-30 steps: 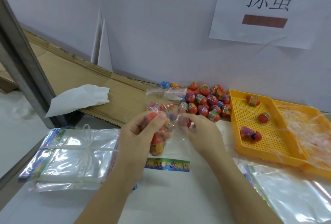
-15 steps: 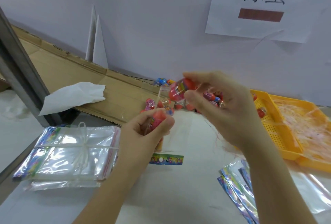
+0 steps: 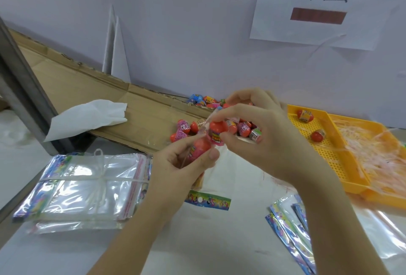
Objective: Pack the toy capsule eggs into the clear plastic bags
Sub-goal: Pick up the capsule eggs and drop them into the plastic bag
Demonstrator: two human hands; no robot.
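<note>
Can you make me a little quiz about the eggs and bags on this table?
1. True or false: the yellow tray is empty.
2. The left hand and right hand both grip: A capsule eggs, B scissors, C a spoon.
3. Fill in: the tied bundle of clear bags lies on the person's ____ side.

Key: 1 false (it holds eggs); 2 A; 3 left.

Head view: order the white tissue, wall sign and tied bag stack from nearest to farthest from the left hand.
From the left hand:
1. Tied bag stack, just to its left.
2. White tissue, farther left on the cardboard.
3. Wall sign, high up at the right.
</note>
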